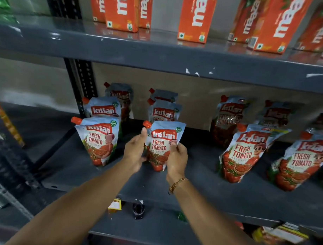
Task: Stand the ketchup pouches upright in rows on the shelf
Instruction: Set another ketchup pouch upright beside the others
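A Kissan ketchup pouch (pixel 161 144) stands upright at the front of the middle row on the grey shelf (pixel 191 180). My left hand (pixel 135 150) holds its left edge, thumb up beside the orange cap. My right hand (pixel 177 157) grips its right edge, thumb on the front. Two more pouches (pixel 164 111) stand behind it. To the left, a row of three pouches (pixel 99 140) stands upright. On the right, two rows of pouches (pixel 242 152) lean back to the right.
Orange Maaza juice cartons (pixel 195 17) fill the shelf above. A black slotted upright (pixel 79 86) stands at the left. Below the shelf edge lie a dark bottle (pixel 138 210), a yellow box (pixel 114 206) and more packets (pixel 281 234).
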